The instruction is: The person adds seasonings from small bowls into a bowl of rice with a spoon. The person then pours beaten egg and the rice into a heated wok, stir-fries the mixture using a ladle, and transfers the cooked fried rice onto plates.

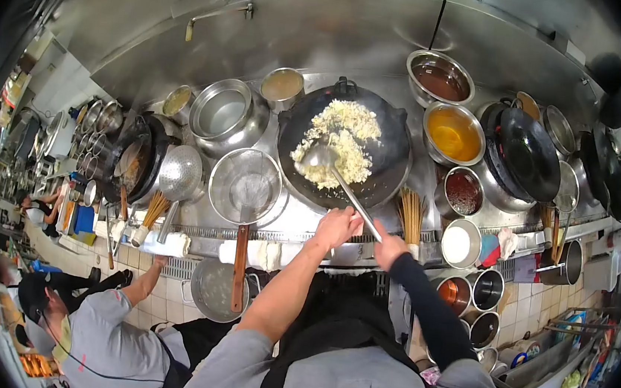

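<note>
Fried rice (347, 126) with pale yellow bits lies spread in a large black wok (393, 153). My right hand (390, 249) is wrapped round the handle of a steel ladle (355, 200). The ladle's bowl rests on the left side of the rice. At the wok's near edge, my left hand (338, 228) has its fingers curled at the rim, where the grip is partly hidden. A bamboo brush (411, 210) stands just right of the wok. On the left, a wire-mesh strainer (245, 188) with a wooden handle lies over a pot.
Right of the wok sit bowls of dark liquid (441, 81), yellow oil (453, 135) and red sauce (464, 192). A steel pot (221, 110) and perforated skimmer (180, 172) are on the left. Another person (106, 335) in grey works close on my left.
</note>
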Motion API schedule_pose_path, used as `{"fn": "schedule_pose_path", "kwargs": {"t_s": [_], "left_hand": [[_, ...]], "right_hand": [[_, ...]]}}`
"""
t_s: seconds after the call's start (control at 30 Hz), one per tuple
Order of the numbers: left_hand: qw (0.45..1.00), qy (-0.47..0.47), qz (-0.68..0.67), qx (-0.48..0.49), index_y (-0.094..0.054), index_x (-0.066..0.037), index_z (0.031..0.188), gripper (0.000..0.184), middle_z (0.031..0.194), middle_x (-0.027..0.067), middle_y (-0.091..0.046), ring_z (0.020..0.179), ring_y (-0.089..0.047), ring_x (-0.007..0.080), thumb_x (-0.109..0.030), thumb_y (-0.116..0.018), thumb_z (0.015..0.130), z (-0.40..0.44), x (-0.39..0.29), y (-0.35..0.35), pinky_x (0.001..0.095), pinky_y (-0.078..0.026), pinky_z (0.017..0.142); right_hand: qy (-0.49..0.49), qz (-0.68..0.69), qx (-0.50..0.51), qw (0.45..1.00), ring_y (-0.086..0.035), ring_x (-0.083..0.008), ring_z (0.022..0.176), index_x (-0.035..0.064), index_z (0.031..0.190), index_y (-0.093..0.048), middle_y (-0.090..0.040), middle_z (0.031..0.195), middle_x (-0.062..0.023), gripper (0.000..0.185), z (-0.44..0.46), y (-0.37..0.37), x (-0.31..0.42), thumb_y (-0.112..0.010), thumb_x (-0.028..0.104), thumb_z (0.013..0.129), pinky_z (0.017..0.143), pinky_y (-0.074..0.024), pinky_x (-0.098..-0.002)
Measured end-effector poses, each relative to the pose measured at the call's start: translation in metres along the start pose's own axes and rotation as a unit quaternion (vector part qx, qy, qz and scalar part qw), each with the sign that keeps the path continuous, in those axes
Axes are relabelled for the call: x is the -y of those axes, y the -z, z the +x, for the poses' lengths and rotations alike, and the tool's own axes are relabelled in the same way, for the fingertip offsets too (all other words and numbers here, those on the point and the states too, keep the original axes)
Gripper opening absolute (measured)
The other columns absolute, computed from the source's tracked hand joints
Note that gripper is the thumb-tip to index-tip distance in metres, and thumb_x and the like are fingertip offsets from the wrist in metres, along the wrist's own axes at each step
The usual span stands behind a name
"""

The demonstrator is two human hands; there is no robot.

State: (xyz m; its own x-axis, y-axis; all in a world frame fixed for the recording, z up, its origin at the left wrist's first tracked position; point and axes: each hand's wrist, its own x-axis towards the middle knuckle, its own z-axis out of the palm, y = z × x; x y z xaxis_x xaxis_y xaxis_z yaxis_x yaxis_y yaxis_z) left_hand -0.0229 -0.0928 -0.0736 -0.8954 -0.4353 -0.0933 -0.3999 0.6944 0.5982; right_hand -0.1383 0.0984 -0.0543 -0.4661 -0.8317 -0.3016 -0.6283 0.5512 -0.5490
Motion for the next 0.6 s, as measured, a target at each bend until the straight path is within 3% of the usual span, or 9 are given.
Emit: {"fn": "schedule_pose_path", "kwargs": {"t_s": [0.07,0.13,0.27,0.37,0.4,0.43,0.47,0.53,0.6], "left_hand": [[0.999,0.028,0.011,-0.014,-0.063,-0.001,0.105,0.041,0.098,0.0269,-0.072,0.101,-0.065,0.0469,-0.041,-0.057,0.106,-0.006,-0.011,-0.006,0.0555,-0.052,0.089],[0.999,0.031,-0.007,-0.020,-0.064,0.000,0.104,0.039,0.096,0.0277,-0.070,0.095,-0.066,0.0471,-0.038,-0.061,0.105,-0.033,-0.045,0.023,0.0548,-0.052,0.083],[0.994,-0.010,-0.077,-0.075,-0.063,-0.001,0.098,0.032,0.083,0.0244,-0.068,0.091,-0.067,0.0449,-0.032,-0.070,0.101,-0.090,-0.093,0.106,0.0543,-0.050,0.079],[0.994,-0.021,-0.058,-0.095,-0.061,-0.002,0.096,0.035,0.081,0.0255,-0.068,0.085,-0.067,0.0458,-0.036,-0.067,0.102,-0.049,-0.055,0.054,0.0553,-0.052,0.076],[0.997,0.014,0.002,-0.076,-0.060,-0.002,0.096,0.038,0.083,0.0268,-0.069,0.084,-0.068,0.0471,-0.039,-0.064,0.102,-0.042,-0.042,0.010,0.0565,-0.053,0.076],[0.996,0.000,0.023,-0.084,-0.060,-0.002,0.099,0.037,0.085,0.0274,-0.070,0.084,-0.068,0.0483,-0.039,-0.062,0.103,-0.046,-0.029,-0.023,0.0574,-0.054,0.076],[0.998,-0.002,0.018,-0.063,-0.061,-0.002,0.099,0.036,0.086,0.0275,-0.070,0.084,-0.068,0.0486,-0.038,-0.061,0.103,-0.064,-0.027,-0.032,0.0577,-0.054,0.076],[0.999,-0.027,0.006,-0.038,-0.061,-0.002,0.101,0.033,0.088,0.0272,-0.070,0.085,-0.068,0.0483,-0.035,-0.060,0.104,-0.102,-0.018,-0.053,0.0573,-0.054,0.076],[0.999,-0.033,-0.012,0.021,-0.061,-0.003,0.100,0.031,0.088,0.0259,-0.069,0.085,-0.067,0.0469,-0.033,-0.061,0.104,-0.143,-0.023,-0.043,0.0559,-0.054,0.076]], "right_hand": [[0.063,-0.033,0.023,0.997,-0.067,-0.0469,0.071,0.0061,0.161,-0.036,-0.068,0.075,-0.0268,0.072,-0.059,0.056,0.005,-0.057,0.014,0.093,0.070,-0.0533,-0.0564],[0.091,-0.004,-0.001,0.996,-0.065,-0.0489,0.070,0.0060,0.161,-0.035,-0.067,0.073,-0.0258,0.072,-0.117,0.110,0.022,-0.059,0.010,0.093,0.067,-0.0531,-0.0550],[0.076,0.183,0.097,0.975,-0.070,-0.0233,0.087,0.0037,0.157,-0.045,-0.070,0.099,-0.0206,0.061,-0.179,0.183,0.006,-0.063,0.013,0.100,0.083,-0.0552,-0.0371],[0.025,0.095,0.088,0.991,-0.072,-0.0282,0.093,-0.0002,0.148,-0.054,-0.071,0.107,-0.0244,0.052,-0.143,0.159,-0.004,-0.064,0.013,0.099,0.087,-0.0561,-0.0371],[0.097,0.096,0.009,0.991,-0.073,-0.0372,0.094,-0.0007,0.143,-0.056,-0.071,0.106,-0.0279,0.049,-0.112,0.117,-0.036,-0.064,0.015,0.098,0.085,-0.0571,-0.0421],[0.058,0.048,-0.011,0.997,-0.071,-0.0447,0.093,-0.0003,0.141,-0.057,-0.072,0.101,-0.0293,0.049,-0.086,0.098,-0.035,-0.064,0.019,0.097,0.084,-0.0571,-0.0469],[-0.057,0.028,0.021,0.998,-0.070,-0.0480,0.090,-0.0002,0.140,-0.058,-0.071,0.093,-0.0300,0.050,-0.077,0.098,-0.004,-0.065,0.022,0.096,0.082,-0.0566,-0.0499],[0.047,0.031,-0.111,0.992,-0.070,-0.0485,0.081,0.0020,0.146,-0.053,-0.069,0.084,-0.0299,0.055,-0.072,0.067,-0.018,-0.067,0.019,0.094,0.077,-0.0561,-0.0510],[0.047,0.075,-0.085,0.992,-0.070,-0.0482,0.080,0.0025,0.150,-0.049,-0.068,0.083,-0.0304,0.061,-0.095,0.090,0.011,-0.069,0.017,0.094,0.076,-0.0559,-0.0506]]}}
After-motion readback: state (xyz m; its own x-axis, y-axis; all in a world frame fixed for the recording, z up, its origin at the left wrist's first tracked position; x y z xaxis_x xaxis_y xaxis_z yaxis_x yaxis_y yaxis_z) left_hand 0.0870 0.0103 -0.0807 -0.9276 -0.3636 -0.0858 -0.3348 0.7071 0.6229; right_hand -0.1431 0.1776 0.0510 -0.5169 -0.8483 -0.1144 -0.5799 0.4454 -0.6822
